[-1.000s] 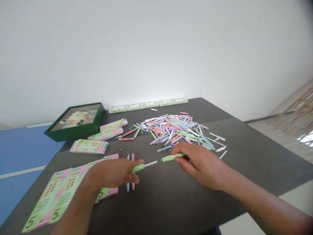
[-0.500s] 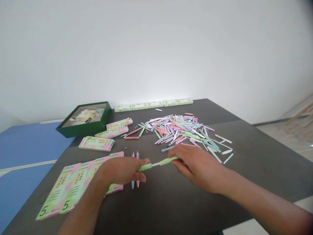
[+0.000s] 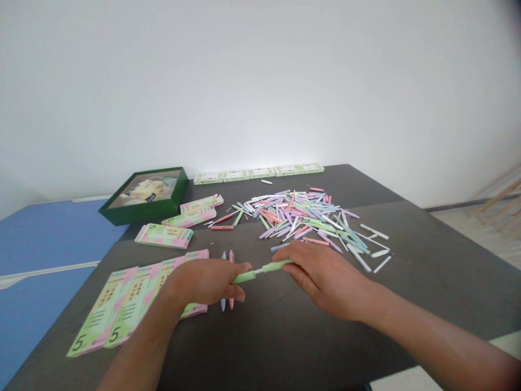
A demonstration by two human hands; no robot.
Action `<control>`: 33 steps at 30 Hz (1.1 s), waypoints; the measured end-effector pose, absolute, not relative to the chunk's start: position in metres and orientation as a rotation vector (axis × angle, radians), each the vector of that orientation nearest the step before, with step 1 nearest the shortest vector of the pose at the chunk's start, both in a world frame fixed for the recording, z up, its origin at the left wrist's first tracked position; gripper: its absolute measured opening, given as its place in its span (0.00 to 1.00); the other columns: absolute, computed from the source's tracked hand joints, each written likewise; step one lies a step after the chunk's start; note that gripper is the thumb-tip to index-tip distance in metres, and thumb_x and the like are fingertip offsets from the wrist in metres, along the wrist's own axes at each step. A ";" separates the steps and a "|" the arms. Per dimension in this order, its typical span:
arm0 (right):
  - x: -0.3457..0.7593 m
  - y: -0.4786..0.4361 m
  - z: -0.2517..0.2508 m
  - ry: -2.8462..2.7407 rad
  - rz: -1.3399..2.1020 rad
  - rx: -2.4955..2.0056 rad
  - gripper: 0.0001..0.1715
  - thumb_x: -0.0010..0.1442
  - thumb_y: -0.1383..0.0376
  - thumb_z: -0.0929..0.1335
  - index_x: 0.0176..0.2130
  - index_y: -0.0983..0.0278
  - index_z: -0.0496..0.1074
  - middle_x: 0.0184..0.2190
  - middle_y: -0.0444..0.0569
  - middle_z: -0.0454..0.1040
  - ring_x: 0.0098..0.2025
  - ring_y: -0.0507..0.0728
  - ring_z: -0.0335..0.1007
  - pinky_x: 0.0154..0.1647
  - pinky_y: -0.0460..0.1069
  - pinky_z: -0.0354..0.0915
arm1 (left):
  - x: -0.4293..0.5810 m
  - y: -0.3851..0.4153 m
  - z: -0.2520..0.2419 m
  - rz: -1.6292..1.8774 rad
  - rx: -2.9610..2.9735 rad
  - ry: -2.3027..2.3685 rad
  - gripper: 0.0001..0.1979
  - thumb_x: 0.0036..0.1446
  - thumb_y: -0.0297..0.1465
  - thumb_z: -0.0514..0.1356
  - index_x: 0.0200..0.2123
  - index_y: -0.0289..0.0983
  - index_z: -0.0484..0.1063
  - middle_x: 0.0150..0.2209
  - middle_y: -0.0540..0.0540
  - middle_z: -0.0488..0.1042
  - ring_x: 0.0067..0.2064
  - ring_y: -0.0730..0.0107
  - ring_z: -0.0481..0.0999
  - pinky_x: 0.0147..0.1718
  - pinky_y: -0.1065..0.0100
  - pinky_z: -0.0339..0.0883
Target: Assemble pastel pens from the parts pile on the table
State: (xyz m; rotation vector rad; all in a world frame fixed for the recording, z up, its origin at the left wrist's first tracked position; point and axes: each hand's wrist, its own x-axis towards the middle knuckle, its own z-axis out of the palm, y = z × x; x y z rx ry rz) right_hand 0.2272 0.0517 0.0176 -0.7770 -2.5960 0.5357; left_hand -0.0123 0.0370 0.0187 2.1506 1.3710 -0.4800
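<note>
Between finger and thumb, my left hand (image 3: 214, 281) pinches one light green pen barrel half (image 3: 244, 277). My right hand (image 3: 323, 277) grips the other light green pen barrel half (image 3: 273, 266). A white refill (image 3: 259, 271) bridges the short gap between the two halves. Under my left fingertips, a blue pen (image 3: 223, 305) and a pink pen (image 3: 232, 303) lie side by side on the dark table. Just beyond my right hand spreads a pile of loose pen parts (image 3: 293, 214) in pastel colours and white.
Several flat pink-and-green cartons (image 3: 100, 315) overlap at the left, partly behind my left arm. More cartons (image 3: 165, 235) lie farther back. A green box (image 3: 163, 209) with plastic bags stands at the back left. Light green packs (image 3: 236, 176) line the wall edge.
The gap between the two green barrel halves has narrowed, so less of the white refill shows. My right hand has come slightly left. The view has shifted a little.
</note>
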 end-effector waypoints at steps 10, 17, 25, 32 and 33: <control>0.229 0.042 -0.003 -2.453 0.680 -0.771 0.08 0.63 0.66 0.59 0.43 0.63 0.63 0.34 0.48 0.70 0.34 0.53 0.64 0.34 0.48 0.59 | -0.012 0.034 0.019 -0.428 2.081 1.372 0.19 0.55 0.37 0.55 0.51 0.44 0.63 0.34 0.49 0.77 0.33 0.65 0.76 0.25 0.72 0.61; 0.223 0.045 -0.012 -2.330 0.797 -0.866 0.07 0.63 0.63 0.60 0.40 0.62 0.65 0.30 0.45 0.69 0.31 0.52 0.64 0.32 0.47 0.58 | -0.011 0.032 0.017 -0.433 2.054 1.391 0.19 0.54 0.37 0.56 0.51 0.46 0.65 0.34 0.49 0.78 0.33 0.64 0.75 0.26 0.71 0.61; 0.215 0.037 -0.021 -1.774 1.496 -0.668 0.08 0.60 0.62 0.64 0.38 0.62 0.59 0.28 0.45 0.71 0.30 0.52 0.69 0.32 0.48 0.65 | -0.011 0.030 0.022 -0.401 2.065 1.369 0.15 0.54 0.37 0.56 0.46 0.46 0.68 0.33 0.51 0.77 0.33 0.65 0.75 0.26 0.72 0.61; 0.202 0.036 -0.043 -1.637 1.343 -0.775 0.11 0.58 0.57 0.65 0.32 0.63 0.64 0.23 0.44 0.71 0.26 0.52 0.68 0.28 0.47 0.65 | -0.012 0.030 0.027 -0.497 2.079 1.488 0.25 0.54 0.38 0.55 0.56 0.47 0.60 0.38 0.47 0.77 0.36 0.60 0.75 0.31 0.68 0.63; 0.204 0.036 -0.043 -1.688 1.267 -0.781 0.10 0.59 0.58 0.65 0.33 0.63 0.66 0.25 0.45 0.71 0.27 0.52 0.68 0.29 0.47 0.65 | -0.012 0.030 0.026 -0.481 2.079 1.466 0.25 0.54 0.38 0.55 0.56 0.47 0.61 0.38 0.47 0.77 0.36 0.60 0.75 0.31 0.68 0.63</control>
